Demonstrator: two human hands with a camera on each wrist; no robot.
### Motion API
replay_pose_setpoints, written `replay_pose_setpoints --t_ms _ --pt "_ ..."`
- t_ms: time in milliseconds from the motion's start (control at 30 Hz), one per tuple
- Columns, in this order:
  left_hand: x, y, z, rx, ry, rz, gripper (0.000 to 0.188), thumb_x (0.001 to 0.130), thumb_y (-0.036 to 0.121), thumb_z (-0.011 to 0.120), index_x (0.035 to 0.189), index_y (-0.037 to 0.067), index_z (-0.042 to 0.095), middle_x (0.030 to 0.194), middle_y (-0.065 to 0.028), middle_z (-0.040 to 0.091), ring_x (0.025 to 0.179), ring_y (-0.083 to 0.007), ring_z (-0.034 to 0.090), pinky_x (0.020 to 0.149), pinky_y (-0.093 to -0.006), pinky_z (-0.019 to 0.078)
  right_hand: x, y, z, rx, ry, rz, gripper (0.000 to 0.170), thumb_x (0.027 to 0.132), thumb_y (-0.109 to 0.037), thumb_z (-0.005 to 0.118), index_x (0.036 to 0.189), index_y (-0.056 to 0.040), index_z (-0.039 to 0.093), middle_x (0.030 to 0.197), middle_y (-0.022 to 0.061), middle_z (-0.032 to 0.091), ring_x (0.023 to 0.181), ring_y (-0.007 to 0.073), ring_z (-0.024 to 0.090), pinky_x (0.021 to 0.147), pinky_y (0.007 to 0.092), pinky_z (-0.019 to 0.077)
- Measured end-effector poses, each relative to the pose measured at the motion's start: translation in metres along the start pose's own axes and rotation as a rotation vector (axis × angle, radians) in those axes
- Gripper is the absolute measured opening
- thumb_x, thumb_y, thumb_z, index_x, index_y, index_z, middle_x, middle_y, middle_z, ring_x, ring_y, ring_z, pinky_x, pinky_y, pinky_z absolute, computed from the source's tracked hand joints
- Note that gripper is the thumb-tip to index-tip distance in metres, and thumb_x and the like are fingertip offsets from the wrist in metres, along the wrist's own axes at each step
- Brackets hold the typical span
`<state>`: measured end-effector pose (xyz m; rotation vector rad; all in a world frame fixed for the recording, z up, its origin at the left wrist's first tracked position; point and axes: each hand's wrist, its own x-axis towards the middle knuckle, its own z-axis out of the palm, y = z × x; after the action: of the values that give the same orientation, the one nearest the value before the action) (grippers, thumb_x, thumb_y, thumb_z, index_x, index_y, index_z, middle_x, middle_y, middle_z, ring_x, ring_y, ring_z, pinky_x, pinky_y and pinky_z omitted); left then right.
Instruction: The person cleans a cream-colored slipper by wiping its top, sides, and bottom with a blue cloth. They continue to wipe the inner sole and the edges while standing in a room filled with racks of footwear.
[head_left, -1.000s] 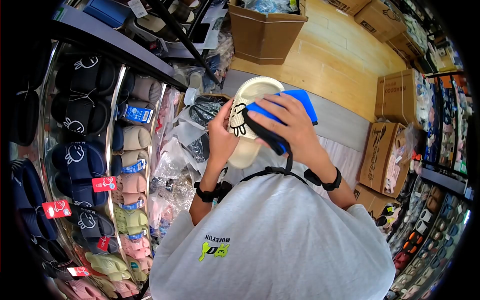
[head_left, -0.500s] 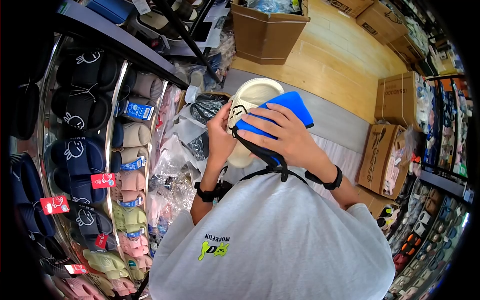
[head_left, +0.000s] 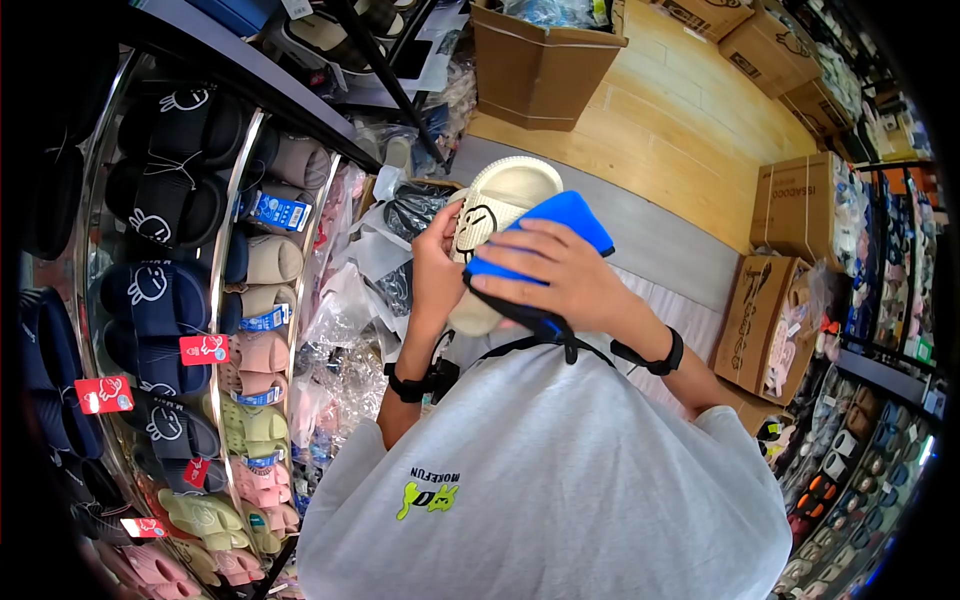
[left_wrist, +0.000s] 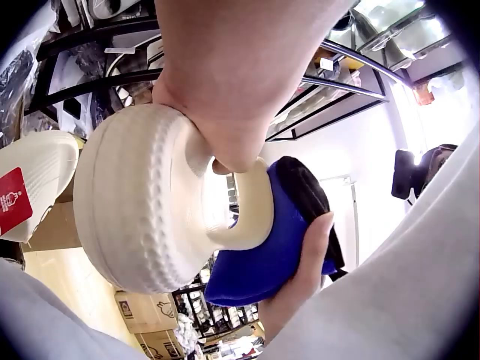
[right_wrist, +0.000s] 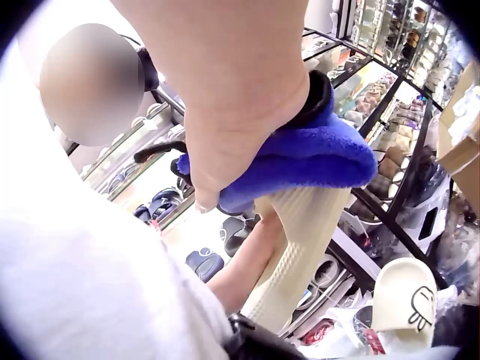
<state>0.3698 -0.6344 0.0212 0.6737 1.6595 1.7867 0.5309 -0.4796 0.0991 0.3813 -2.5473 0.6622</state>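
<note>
A cream slide slipper (head_left: 515, 185) with a black rabbit drawing on its strap is held up in front of the grey T-shirt. My left hand (head_left: 435, 275) grips it by the side of the strap. In my right hand (head_left: 560, 275) is a folded blue plush cloth (head_left: 580, 213) with black trim, thumb on one side and fingers across the other. The cloth lies against the slipper's strap and covers part of it. The left wrist view shows the slipper's textured sole edge close up, with the cloth (left_wrist: 255, 262) beyond its strap.
Another cream slipper (right_wrist: 405, 300) lies on plastic wrapping, and a red tag (left_wrist: 13, 199) hangs on it. Racks of slippers (head_left: 165, 300) stand at the left. A tall carton (head_left: 545, 65) is ahead, more cartons (head_left: 765, 320) at the right. Bagged goods (head_left: 335, 345) are piled beside the left arm.
My right hand has shifted the blue cloth down and left across the slipper's strap, and its angle has changed. The left hand keeps its grip on the slipper, which has moved slightly left.
</note>
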Motion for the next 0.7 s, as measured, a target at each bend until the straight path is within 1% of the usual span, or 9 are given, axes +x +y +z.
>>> replay_pose_setpoints --t_ms 133,267,300,367,400,467,500,567,700 --pt "0.002 -0.004 -0.002 0.115 0.017 0.038 0.06 0.087 -0.013 0.075 0.145 -0.007 0.063 0.125 -0.0161 0.081 0.112 -0.0155 0.075 0.095 -0.0295 0.0591 0.002 0.012 -0.005 -0.053 0.101 0.191 0.06 0.089 -0.039 0.086 0.144 -0.0199 0.073 0.152 0.0092 0.067 0.137 0.0349 0.064 0.119 0.0544 0.0468" --pt "0.003 0.003 0.002 0.072 -0.026 0.044 0.056 0.09 -0.011 0.072 0.145 -0.007 0.062 0.126 -0.0164 0.08 0.112 -0.0149 0.075 0.095 -0.0294 0.0594 0.006 0.002 -0.001 -0.041 0.107 0.098 0.059 0.089 -0.041 0.085 0.143 -0.0198 0.074 0.149 0.0086 0.068 0.137 0.034 0.064 0.118 0.0538 0.0474" --pt "0.003 0.005 0.003 0.028 -0.05 0.033 0.055 0.091 -0.011 0.072 0.146 -0.007 0.062 0.125 -0.0168 0.08 0.112 -0.0147 0.075 0.095 -0.0294 0.0596 0.005 0.0 0.003 -0.02 0.084 0.047 0.06 0.088 -0.042 0.085 0.143 -0.0195 0.073 0.148 0.0083 0.069 0.137 0.0335 0.065 0.118 0.0534 0.0479" --pt "0.002 0.005 0.002 0.023 -0.064 -0.002 0.058 0.089 -0.013 0.071 0.147 -0.007 0.062 0.124 -0.0172 0.081 0.112 -0.0151 0.075 0.096 -0.0302 0.0598 -0.002 0.004 0.003 -0.118 -0.044 -0.039 0.059 0.091 -0.036 0.083 0.146 -0.0208 0.071 0.147 0.007 0.067 0.136 0.0318 0.063 0.119 0.0522 0.0464" --pt "0.002 0.004 0.003 0.022 -0.063 0.0 0.058 0.089 -0.013 0.071 0.147 -0.007 0.062 0.124 -0.0172 0.081 0.112 -0.0151 0.075 0.096 -0.0302 0.0598 -0.003 0.008 0.0 -0.12 -0.045 -0.041 0.059 0.091 -0.036 0.083 0.146 -0.0208 0.071 0.147 0.007 0.067 0.136 0.0318 0.063 0.119 0.0522 0.0464" --pt "-0.001 0.0 0.003 0.153 -0.046 0.04 0.062 0.087 -0.014 0.07 0.147 -0.006 0.062 0.124 -0.0178 0.081 0.113 -0.0162 0.076 0.098 -0.0317 0.0598 -0.003 0.012 -0.009 0.024 0.024 0.105 0.058 0.091 -0.036 0.083 0.146 -0.0223 0.07 0.148 0.0062 0.067 0.136 0.0322 0.063 0.12 0.0523 0.0459" --pt "-0.001 -0.001 0.002 0.152 -0.039 0.039 0.062 0.087 -0.014 0.07 0.147 -0.006 0.062 0.124 -0.0178 0.081 0.113 -0.0162 0.076 0.098 -0.0317 0.0598 -0.002 0.012 -0.013 -0.002 0.038 0.17 0.059 0.091 -0.038 0.083 0.146 -0.0233 0.07 0.147 0.0056 0.067 0.135 0.0326 0.062 0.119 0.0525 0.0464" --pt "0.002 -0.001 0.001 0.205 -0.056 0.038 0.065 0.084 -0.015 0.069 0.148 -0.005 0.062 0.124 -0.0183 0.081 0.114 -0.0172 0.076 0.098 -0.0329 0.0597 -0.003 0.012 -0.013 -0.035 0.09 0.2 0.059 0.09 -0.039 0.083 0.145 -0.0228 0.071 0.146 0.0065 0.067 0.135 0.0326 0.063 0.118 0.0529 0.0471" --pt "0.003 0.014 0.01 0.069 -0.076 0.01 0.064 0.089 -0.01 0.071 0.152 -0.002 0.06 0.124 -0.0184 0.081 0.113 -0.0176 0.076 0.098 -0.0327 0.0595 0.0 -0.001 -0.005 -0.007 0.035 0.078 0.059 0.09 -0.042 0.084 0.144 -0.0204 0.073 0.148 0.0094 0.069 0.136 0.0348 0.064 0.118 0.0538 0.0472"
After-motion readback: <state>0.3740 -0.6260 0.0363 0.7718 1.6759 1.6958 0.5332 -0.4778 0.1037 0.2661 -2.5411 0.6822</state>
